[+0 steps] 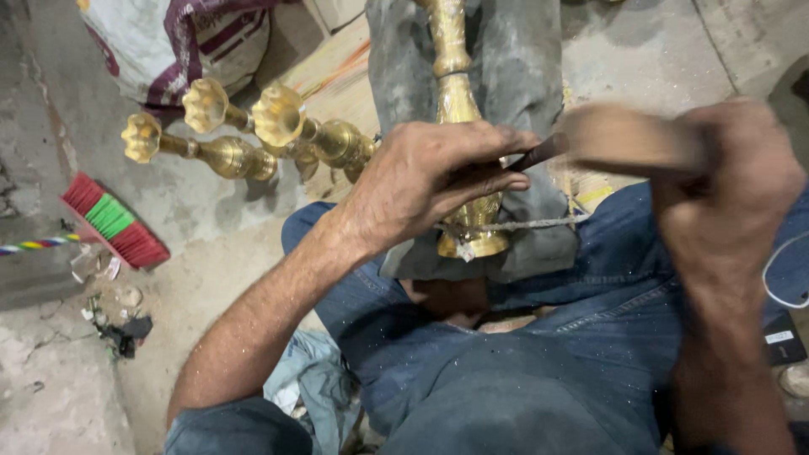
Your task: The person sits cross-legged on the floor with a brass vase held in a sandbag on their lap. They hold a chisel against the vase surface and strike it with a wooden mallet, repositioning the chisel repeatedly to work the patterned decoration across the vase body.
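Hands (590, 177) grip tool (539, 154) over brass stand (459, 101).

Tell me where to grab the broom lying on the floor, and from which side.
Grip the broom by its striped stick, coming from above. The stick lies flat on the floor and runs out to the left, free of other things, while the red and green bristle head is wide and soft.

The brass stand (459, 126) lies on a cloth (514, 76) across the person's lap. At ten o'clock from it, three more brass pieces (253, 135) rest on the floor; farther out at nine o'clock lies a broom (114, 221), with a sack (181, 42) at eleven.
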`<state>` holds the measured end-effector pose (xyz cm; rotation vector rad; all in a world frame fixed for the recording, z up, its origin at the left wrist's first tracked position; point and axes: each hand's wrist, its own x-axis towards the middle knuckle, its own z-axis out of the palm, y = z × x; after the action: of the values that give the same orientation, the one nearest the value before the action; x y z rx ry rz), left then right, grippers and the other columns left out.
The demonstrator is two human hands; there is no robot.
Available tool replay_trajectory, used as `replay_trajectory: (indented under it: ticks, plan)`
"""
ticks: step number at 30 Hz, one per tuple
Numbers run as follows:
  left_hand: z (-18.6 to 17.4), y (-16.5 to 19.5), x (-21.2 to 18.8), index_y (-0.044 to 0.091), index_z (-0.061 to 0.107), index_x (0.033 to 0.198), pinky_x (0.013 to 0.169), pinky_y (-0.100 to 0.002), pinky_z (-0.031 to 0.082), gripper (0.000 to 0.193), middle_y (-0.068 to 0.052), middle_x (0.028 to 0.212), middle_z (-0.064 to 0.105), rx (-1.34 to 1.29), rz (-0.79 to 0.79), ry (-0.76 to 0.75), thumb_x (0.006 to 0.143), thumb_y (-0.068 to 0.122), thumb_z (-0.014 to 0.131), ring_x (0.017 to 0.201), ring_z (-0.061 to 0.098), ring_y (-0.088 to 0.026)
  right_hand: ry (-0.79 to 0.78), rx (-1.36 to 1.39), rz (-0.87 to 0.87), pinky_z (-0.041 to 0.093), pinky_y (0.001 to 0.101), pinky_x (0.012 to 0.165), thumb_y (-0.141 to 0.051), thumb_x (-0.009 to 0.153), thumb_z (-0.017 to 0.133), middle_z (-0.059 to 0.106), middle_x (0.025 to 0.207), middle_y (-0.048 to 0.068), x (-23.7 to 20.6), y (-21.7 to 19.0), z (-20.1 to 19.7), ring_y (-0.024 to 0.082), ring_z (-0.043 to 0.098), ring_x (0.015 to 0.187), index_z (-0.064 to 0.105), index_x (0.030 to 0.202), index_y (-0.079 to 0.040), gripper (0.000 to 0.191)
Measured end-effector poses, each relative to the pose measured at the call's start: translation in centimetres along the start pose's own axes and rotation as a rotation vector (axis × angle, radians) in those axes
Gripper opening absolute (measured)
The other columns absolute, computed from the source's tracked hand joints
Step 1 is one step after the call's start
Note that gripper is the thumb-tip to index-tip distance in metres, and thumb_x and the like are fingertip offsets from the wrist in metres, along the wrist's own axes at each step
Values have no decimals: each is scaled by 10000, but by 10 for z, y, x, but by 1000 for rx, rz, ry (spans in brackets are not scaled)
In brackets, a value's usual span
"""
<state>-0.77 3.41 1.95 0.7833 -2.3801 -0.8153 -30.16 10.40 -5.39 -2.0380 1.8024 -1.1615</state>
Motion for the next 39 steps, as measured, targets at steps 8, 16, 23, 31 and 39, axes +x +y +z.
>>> replay_trajectory:
  ticks: [8,16,23,31,39]
  plan:
    - [-2,1,3,160,679,1329,785,-315,625,351,-10,1039,769,11,11,-55,1011,292,746,889,770,-170,95,-78,-111,530,312,771,-44,1078,785,636,961,103,-2,3,10,204,647,867,600,1077,-21,187]
    - [-7,-1,4,147,693,1309,802,-346,622,350,-17,1057,762,-35,47,-73,1004,306,757,929,772,-202,151,161,15,535,380,848,-73,1127,715,633,1051,81,-16,13,15,239,644,961,611,1184,-49,122]
    - [-4,-7,3,194,707,1299,800,-336,635,325,16,1072,779,2,63,-127,995,303,746,939,779,-176,132,33,-41,465,365,754,-76,1083,708,597,988,97,-24,29,19,237,615,880,596,1095,-29,122]
    - [-5,-14,5,238,687,1339,836,-311,627,347,46,1133,775,34,141,-175,998,277,734,976,772,-160,340,396,174,517,325,684,-175,969,774,606,877,9,-8,-7,20,171,594,757,618,1065,-145,186]
    - [-14,-11,5,253,685,1336,822,-340,606,350,51,1127,748,67,207,-221,998,319,746,971,746,-182,306,-54,-190,523,433,808,-62,1060,725,622,935,109,-13,-8,20,272,620,922,578,1041,-23,153]
